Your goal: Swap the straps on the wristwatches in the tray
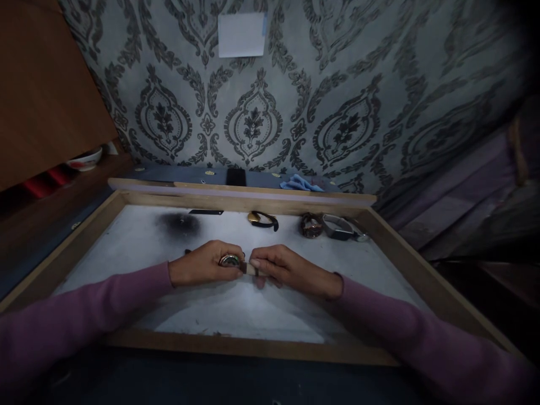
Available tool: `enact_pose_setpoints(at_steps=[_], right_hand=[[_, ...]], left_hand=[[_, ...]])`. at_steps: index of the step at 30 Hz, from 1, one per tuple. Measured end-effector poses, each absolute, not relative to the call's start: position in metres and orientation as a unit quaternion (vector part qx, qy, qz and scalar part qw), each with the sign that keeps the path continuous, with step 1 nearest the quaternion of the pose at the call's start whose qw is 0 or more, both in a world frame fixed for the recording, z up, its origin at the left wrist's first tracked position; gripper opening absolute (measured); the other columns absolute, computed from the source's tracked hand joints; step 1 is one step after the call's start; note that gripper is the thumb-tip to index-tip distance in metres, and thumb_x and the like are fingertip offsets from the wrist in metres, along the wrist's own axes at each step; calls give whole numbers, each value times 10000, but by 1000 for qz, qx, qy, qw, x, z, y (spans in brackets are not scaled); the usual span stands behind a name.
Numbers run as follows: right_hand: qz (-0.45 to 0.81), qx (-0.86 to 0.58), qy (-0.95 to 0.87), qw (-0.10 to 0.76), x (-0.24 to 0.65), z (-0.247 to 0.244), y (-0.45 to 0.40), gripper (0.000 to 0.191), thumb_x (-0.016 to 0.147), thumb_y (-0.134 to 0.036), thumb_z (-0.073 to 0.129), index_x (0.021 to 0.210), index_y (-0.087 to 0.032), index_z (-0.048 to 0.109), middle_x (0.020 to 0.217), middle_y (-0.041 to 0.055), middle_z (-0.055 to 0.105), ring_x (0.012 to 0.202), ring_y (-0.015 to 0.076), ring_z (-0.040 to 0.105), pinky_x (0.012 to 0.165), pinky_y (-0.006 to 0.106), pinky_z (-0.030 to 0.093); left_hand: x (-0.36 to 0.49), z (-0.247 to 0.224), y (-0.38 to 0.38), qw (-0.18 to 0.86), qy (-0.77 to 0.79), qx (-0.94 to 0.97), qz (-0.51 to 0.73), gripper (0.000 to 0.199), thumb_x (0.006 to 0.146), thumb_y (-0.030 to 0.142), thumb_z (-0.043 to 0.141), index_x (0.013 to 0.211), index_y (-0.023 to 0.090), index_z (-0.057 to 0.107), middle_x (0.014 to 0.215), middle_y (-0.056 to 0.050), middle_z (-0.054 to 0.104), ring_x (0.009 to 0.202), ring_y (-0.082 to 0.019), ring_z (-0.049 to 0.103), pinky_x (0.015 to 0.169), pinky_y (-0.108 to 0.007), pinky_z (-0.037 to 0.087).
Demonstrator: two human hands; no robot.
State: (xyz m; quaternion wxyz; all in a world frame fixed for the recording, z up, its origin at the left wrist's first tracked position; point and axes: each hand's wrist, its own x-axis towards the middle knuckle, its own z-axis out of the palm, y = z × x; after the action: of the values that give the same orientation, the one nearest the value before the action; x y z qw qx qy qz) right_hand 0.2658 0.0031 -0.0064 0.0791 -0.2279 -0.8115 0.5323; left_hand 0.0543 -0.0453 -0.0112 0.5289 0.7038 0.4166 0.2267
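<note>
A wristwatch with a round dial and shiny rim is in my left hand, whose fingers curl around the case. Its band runs right to my right hand, where thumb and fingers pinch a pale part of it. Both hands meet above the white floor of a shallow wooden-framed tray. Part of the band is hidden by my fingers. A small dark end of something shows behind my left hand; I cannot make out what it is.
Along the tray's far side lie a gold watch with black strap, a brown watch, a grey-banded watch, a small watch and a thin black strip. Behind are a blue cloth and black object.
</note>
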Motion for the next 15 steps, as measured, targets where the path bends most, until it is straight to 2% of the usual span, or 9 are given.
enact_pose_setpoints(at_steps=[7, 15], right_hand=[[519, -215, -823, 86, 267, -6, 4, 380, 974, -412, 410, 708, -159, 505, 543, -52, 426, 492, 76, 364, 489, 216, 296], [497, -207, -837, 96, 266, -6, 3, 420, 982, -462, 376, 693, -169, 460, 584, -44, 432, 515, 77, 381, 511, 223, 310]], left_hand=[[52, -6, -45, 558, 432, 677, 208, 151, 718, 259, 640, 772, 153, 547, 643, 58, 443, 584, -87, 383, 527, -214, 298], [54, -6, -44, 599, 436, 635, 217, 191, 692, 284, 671, 742, 146, 549, 625, 66, 450, 568, -81, 379, 538, -225, 291]])
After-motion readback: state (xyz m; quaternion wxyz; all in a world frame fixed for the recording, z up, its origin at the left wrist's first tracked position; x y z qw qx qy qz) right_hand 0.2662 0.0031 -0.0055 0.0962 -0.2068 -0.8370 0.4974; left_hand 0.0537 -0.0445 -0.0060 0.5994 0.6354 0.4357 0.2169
